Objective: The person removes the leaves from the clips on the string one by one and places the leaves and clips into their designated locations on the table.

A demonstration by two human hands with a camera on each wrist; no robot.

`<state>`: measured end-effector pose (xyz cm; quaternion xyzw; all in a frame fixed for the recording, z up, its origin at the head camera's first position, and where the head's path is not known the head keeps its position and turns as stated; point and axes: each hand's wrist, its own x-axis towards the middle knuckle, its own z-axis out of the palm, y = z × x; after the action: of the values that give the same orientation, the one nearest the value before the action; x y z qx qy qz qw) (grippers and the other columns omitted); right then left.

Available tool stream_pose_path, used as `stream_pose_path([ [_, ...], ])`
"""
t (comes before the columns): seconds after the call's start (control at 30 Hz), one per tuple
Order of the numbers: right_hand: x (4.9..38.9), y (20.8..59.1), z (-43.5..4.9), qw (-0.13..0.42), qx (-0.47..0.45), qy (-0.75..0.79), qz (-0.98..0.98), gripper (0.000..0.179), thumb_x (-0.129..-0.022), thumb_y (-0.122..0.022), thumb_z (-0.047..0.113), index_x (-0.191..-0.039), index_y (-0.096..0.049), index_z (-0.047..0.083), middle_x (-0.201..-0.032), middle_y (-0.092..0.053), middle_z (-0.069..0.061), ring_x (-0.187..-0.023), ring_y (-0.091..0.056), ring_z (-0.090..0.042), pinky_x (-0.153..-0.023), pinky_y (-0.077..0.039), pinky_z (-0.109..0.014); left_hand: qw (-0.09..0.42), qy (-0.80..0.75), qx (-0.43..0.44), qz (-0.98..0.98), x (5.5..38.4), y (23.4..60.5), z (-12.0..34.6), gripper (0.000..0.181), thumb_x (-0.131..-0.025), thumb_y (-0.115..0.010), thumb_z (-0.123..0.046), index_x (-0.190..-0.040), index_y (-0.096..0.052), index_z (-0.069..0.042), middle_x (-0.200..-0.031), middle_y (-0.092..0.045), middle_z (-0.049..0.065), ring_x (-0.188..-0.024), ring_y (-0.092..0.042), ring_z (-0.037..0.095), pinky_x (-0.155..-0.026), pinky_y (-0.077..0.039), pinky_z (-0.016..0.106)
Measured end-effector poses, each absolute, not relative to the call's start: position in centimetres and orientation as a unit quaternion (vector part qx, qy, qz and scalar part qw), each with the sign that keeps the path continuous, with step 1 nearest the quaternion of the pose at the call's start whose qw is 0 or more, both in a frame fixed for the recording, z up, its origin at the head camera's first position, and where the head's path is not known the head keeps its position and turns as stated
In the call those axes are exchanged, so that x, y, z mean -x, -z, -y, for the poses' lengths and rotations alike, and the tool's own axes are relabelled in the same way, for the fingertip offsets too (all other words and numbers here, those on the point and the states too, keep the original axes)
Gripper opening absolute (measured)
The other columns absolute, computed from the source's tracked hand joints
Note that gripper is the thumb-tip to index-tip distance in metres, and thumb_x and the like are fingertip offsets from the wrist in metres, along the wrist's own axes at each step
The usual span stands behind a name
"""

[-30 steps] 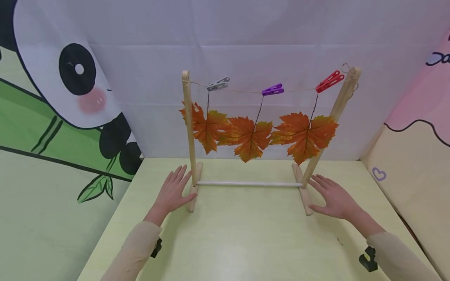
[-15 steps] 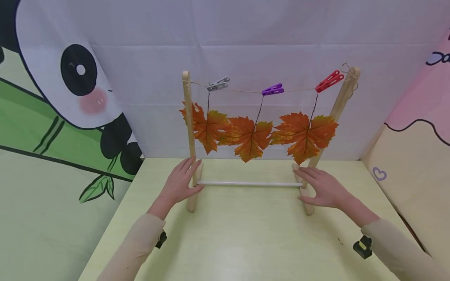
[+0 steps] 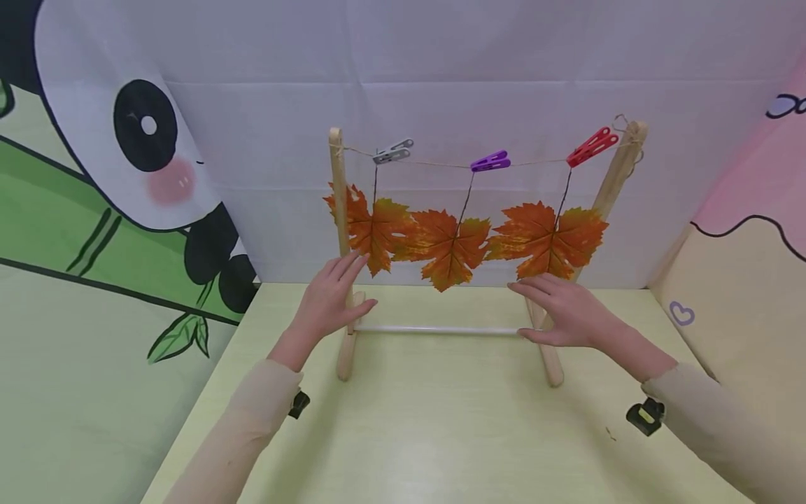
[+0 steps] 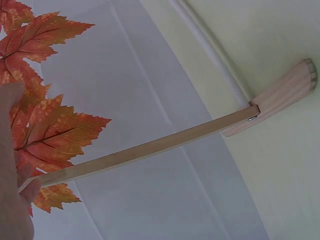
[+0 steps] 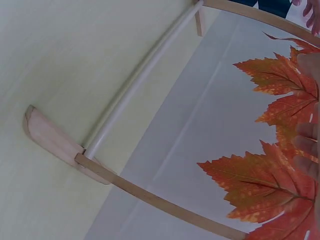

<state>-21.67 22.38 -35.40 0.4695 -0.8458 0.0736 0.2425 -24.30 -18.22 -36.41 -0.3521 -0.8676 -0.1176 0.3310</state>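
Observation:
A wooden stand has a left post [image 3: 338, 189], a right post [image 3: 612, 182] and a white crossbar [image 3: 441, 330]. Along its string, a grey clothespin [image 3: 392, 152], a purple clothespin [image 3: 490, 162] and a red clothespin [image 3: 592, 147] hold three orange artificial maple leaves [image 3: 455, 250] by their stems. My left hand [image 3: 324, 301], fingers extended, overlaps the lower left post and reaches the left leaf's lower edge in the head view. My right hand [image 3: 569, 311] hides the lower right post, its straight fingers just below the right leaf [image 3: 550, 241]. Neither hand grips anything.
The stand's left foot [image 3: 346, 357] and right foot [image 3: 551, 360] rest on a pale tabletop [image 3: 441, 427]. Behind rises a white cloth backdrop [image 3: 283, 140]. A panda picture [image 3: 147, 126] covers the left side, and a pink and beige panel [image 3: 749, 280] stands at the right.
Both hands have moved up and inward from beside the stand's base to in front of the lower posts. The stand, clothespins and leaves have stayed in place.

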Motion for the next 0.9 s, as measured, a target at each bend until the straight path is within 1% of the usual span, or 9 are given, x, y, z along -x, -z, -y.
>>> stream_pose_path([
  [0.13,22.1,34.4,-21.9,0.254,-0.482,-0.078,0.835,0.065,-0.079,-0.059,0.052,-0.12,-0.055,0.001,-0.107,-0.06,-0.013,-0.095,-0.057,-0.028,-0.073,-0.051,-0.042,0.337,0.12,0.358,0.863,24.6,35.2,17.6,0.074,-0.068,-0.077,-0.029,-0.128,-0.047,0.003,-0.127,-0.049,0.02,-0.111,-0.047,0.034,-0.092,-0.042,0.043],
  [0.23,22.4,33.7,-21.6,0.259,-0.486,-0.079,0.831,0.065,-0.08,-0.056,0.054,-0.12,-0.055,0.001,-0.108,-0.06,-0.013,-0.096,-0.057,-0.028,-0.072,-0.051,-0.042,0.341,0.12,0.357,0.861,24.8,34.4,17.3,0.074,-0.069,-0.078,-0.028,-0.128,-0.047,0.002,-0.128,-0.049,0.019,-0.111,-0.048,0.033,-0.092,-0.043,0.042],
  [0.37,22.5,32.8,-21.1,0.262,-0.494,-0.081,0.825,0.065,-0.079,-0.059,0.052,-0.12,-0.055,0.001,-0.109,-0.06,-0.013,-0.096,-0.057,-0.028,-0.074,-0.051,-0.043,0.345,0.119,0.353,0.861,25.0,33.4,16.7,0.072,-0.07,-0.076,-0.029,-0.129,-0.047,0.001,-0.128,-0.05,0.017,-0.111,-0.048,0.033,-0.091,-0.043,0.042],
  [0.47,22.6,32.3,-20.8,0.262,-0.5,-0.084,0.821,0.065,-0.076,-0.065,0.047,-0.121,-0.055,0.001,-0.109,-0.06,-0.014,-0.096,-0.057,-0.028,-0.074,-0.051,-0.043,0.348,0.123,0.349,0.862,25.1,32.7,16.2,0.07,-0.072,-0.075,-0.028,-0.13,-0.046,0.0,-0.129,-0.05,0.017,-0.112,-0.048,0.032,-0.091,-0.043,0.043],
  [0.73,22.8,31.2,-20.0,0.264,-0.504,-0.077,0.819,0.067,-0.07,-0.071,0.042,-0.122,-0.054,0.003,-0.107,-0.06,-0.013,-0.095,-0.058,-0.028,-0.072,-0.051,-0.042,0.368,0.14,0.331,0.858,25.8,30.7,14.8,0.065,-0.075,-0.073,-0.025,-0.13,-0.046,0.0,-0.125,-0.051,0.017,-0.109,-0.049,0.032,-0.086,-0.046,0.042],
  [0.8,22.8,31.0,-19.9,0.265,-0.506,-0.077,0.817,0.065,-0.071,-0.07,0.043,-0.121,-0.054,0.003,-0.107,-0.06,-0.014,-0.095,-0.057,-0.028,-0.072,-0.051,-0.042,0.372,0.144,0.329,0.856,25.9,30.2,14.6,0.064,-0.076,-0.071,-0.026,-0.129,-0.046,0.0,-0.123,-0.052,0.017,-0.11,-0.049,0.032,-0.086,-0.047,0.042],
  [0.9,22.8,30.8,-19.8,0.268,-0.508,-0.077,0.815,0.063,-0.077,-0.063,0.048,-0.12,-0.055,0.003,-0.107,-0.061,-0.014,-0.095,-0.058,-0.028,-0.072,-0.051,-0.042,0.378,0.149,0.323,0.854,26.1,29.5,14.4,0.064,-0.078,-0.07,-0.027,-0.129,-0.045,0.001,-0.122,-0.052,0.018,-0.11,-0.049,0.032,-0.083,-0.048,0.042],
])
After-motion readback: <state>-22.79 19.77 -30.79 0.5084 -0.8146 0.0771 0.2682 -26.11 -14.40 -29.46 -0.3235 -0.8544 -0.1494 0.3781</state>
